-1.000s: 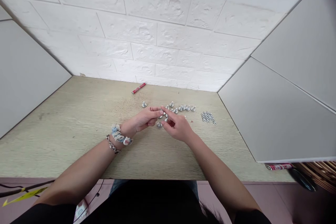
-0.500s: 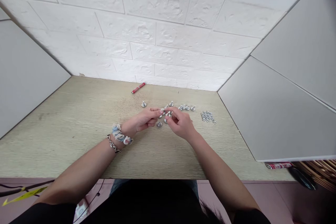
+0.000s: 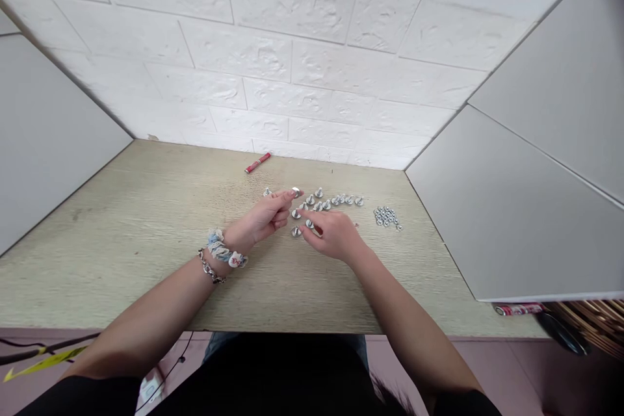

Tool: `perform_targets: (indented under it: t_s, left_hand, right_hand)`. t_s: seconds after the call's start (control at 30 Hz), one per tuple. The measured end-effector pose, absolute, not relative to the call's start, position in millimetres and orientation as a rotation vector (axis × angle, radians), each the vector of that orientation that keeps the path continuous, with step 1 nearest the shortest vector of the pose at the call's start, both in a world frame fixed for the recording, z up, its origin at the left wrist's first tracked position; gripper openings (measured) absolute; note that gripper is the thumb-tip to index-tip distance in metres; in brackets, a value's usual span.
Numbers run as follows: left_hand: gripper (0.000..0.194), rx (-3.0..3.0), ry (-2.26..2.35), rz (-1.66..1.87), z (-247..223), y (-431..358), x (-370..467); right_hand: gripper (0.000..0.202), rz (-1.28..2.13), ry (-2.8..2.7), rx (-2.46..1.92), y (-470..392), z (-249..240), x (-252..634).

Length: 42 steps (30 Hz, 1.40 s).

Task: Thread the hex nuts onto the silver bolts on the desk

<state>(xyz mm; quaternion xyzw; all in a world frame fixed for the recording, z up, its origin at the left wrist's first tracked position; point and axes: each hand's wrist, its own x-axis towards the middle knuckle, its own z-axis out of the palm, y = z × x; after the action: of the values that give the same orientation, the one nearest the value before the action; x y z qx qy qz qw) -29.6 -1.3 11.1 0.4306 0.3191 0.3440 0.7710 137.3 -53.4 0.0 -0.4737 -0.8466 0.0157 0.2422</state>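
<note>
Pinched between the thumb and index finger of my left hand (image 3: 269, 216) is a small silver bolt (image 3: 296, 192) with a wide round head, raised above the table. My right hand (image 3: 336, 234) hovers low over the other bolts, thumb and index finger apart. Its index fingertip is by one bolt (image 3: 296, 214), its thumb near another bolt (image 3: 296, 231); whether either touches is unclear. Several more bolts (image 3: 318, 192) stand on their wide heads around the fingers, shanks up. Another bolt (image 3: 267, 192) is partly hidden behind my left hand.
A cluster of silver nuts (image 3: 385, 216) lies to the right on the wooden table (image 3: 160, 234). Toward the back wall rests a red marker-like stick (image 3: 257, 163). White panels stand at both sides. Another red stick (image 3: 519, 309) and a wicker item (image 3: 595, 322) sit at the right front.
My left hand has drawn up and slightly left with the bolt, apart from my right hand. My right hand has lowered toward the standing bolts, its index finger reaching out left.
</note>
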Motion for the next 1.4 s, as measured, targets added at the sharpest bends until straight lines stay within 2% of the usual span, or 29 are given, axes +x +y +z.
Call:
perform_targets:
  t_s: [0.13, 0.27, 0.53, 0.73, 1.2, 1.33, 1.4]
  left_hand:
    - [0.035, 0.912, 0.703, 0.786, 14, -2, -30]
    - [0.026, 0.948, 0.661, 0.675, 14, -4, -28]
    - [0.022, 1.056, 0.651, 0.539, 13, -2, -30]
    - [0.025, 1.203, 0.628, 0.432, 10, -3, -29]
    - [0.023, 1.102, 0.754, 0.625, 16, -4, -29]
    - [0.023, 1.029, 0.848, 0.812, 16, 6, -33]
    - [0.028, 1.063, 0.93, 0.893, 16, 12, -38]
  right_hand:
    - [0.025, -0.01, -2.331, -1.181, -53, -3, 136]
    - [0.022, -0.027, -2.23, -1.268, -52, -2, 135]
    - [0.028, 0.044, -2.163, -1.237, -55, 2, 134]
    - [0.046, 0.039, -2.227, -1.295, -54, -1, 135]
    - [0.064, 0.268, -2.398, -1.509, -55, 7, 133]
    - [0.049, 0.148, -2.414, -1.509, -54, 5, 133]
    - [0.043, 0.121, -2.413, -1.492, -54, 4, 133]
